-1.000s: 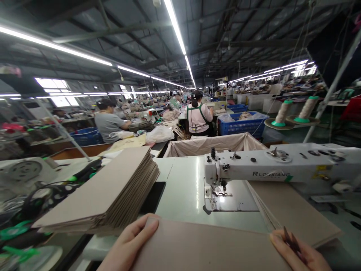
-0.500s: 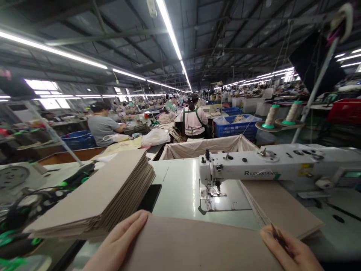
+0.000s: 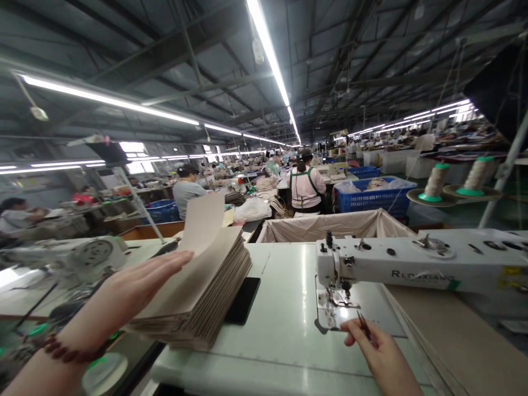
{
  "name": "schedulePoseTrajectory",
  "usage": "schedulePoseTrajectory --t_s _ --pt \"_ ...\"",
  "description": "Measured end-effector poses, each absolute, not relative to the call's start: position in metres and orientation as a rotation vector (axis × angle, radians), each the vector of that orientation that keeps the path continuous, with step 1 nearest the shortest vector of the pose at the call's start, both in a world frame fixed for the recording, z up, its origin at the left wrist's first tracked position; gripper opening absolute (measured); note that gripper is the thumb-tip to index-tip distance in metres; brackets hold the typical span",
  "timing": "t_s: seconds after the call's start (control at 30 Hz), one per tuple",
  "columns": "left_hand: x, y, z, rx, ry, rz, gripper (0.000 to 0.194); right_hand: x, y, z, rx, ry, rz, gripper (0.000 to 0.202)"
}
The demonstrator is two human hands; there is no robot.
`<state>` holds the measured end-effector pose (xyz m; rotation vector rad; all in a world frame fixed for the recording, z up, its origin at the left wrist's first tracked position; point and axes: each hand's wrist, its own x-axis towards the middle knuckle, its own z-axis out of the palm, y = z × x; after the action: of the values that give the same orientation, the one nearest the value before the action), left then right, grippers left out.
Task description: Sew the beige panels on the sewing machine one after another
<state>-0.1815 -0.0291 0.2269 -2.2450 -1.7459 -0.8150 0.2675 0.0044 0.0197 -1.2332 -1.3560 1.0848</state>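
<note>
Beige panels (image 3: pixel 206 280), stacked — left fingers (image 3: pixel 175 261) at top.

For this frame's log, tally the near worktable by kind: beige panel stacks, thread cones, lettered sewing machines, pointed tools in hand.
Beige panel stacks: 2
Thread cones: 2
Lettered sewing machine: 1
Held pointed tool: 1
Total: 6

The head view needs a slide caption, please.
Left hand at beige panel stack, right hand holding pointed tool by sewing machine.
</note>
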Motion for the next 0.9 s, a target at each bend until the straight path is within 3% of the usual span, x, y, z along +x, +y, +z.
schedulePoseTrajectory --t_s 0.1,0.23,0.37,0.5,0.7,0.9 --pt "-0.206 -0.026 0.191 -2.398 -1.694 -0.426 0.043 0.266 0.008 0.002 -1.278 -1.158 1.136 0.051" --pt "-0.219 -0.028 0.169 -2.390 -1.781 -0.364 0.047 0.259 0.010 -0.012 -1.283 -1.048 1.179 0.052" --pt "-0.201 -0.028 0.178 -2.433 -1.799 -0.339 0.039 0.251 0.015 -0.029 -1.274 -1.038 1.176 0.051" --pt "-0.178 -0.025 0.192 -2.511 -1.696 -0.225 0.046 0.252 0.020 -0.040 -1.240 -0.909 1.224 0.045" --pt "-0.174 -0.015 0.185 -2.567 -1.701 -0.139 0.030 0.262 0.029 -0.033 -1.025 -0.621 1.359 0.037" --pt "-0.195 -0.010 0.177 -2.490 -1.653 -0.082 0.035 0.257 0.043 -0.021 -0.969 -0.524 1.453 0.041"
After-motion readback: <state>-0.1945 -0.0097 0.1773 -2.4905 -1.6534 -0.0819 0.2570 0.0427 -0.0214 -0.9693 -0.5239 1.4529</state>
